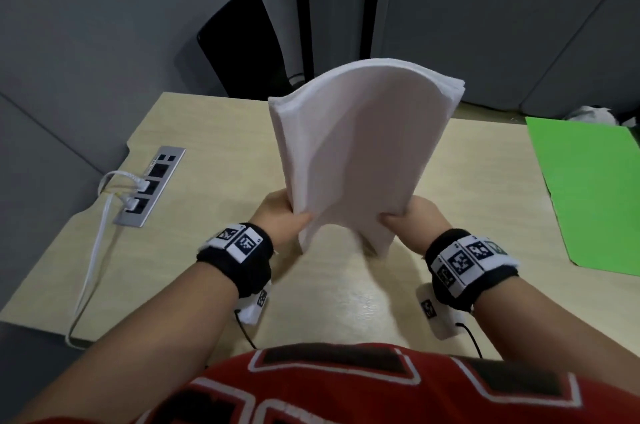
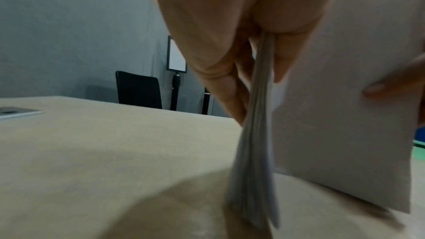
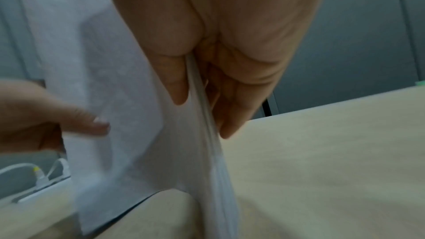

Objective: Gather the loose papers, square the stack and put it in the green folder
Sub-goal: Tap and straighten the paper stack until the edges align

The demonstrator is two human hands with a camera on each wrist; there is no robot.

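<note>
A thick stack of white papers (image 1: 349, 153) stands upright over the middle of the table, its top bowing away from me. My left hand (image 1: 280, 215) grips its lower left edge, thumb in front and fingers behind. My right hand (image 1: 412, 219) grips the lower right edge the same way. The left wrist view shows the stack's edge (image 2: 255, 134) pinched between thumb and fingers, its bottom close above the tabletop. The right wrist view shows the sheets (image 3: 142, 134) clamped likewise. The green folder (image 1: 592, 195) lies flat at the table's right side.
A light wooden table (image 1: 194, 250) carries a metal socket strip (image 1: 149, 188) at its left with white cables plugged in. A black chair (image 1: 242, 42) stands behind the table's far edge. Grey partition walls surround the table.
</note>
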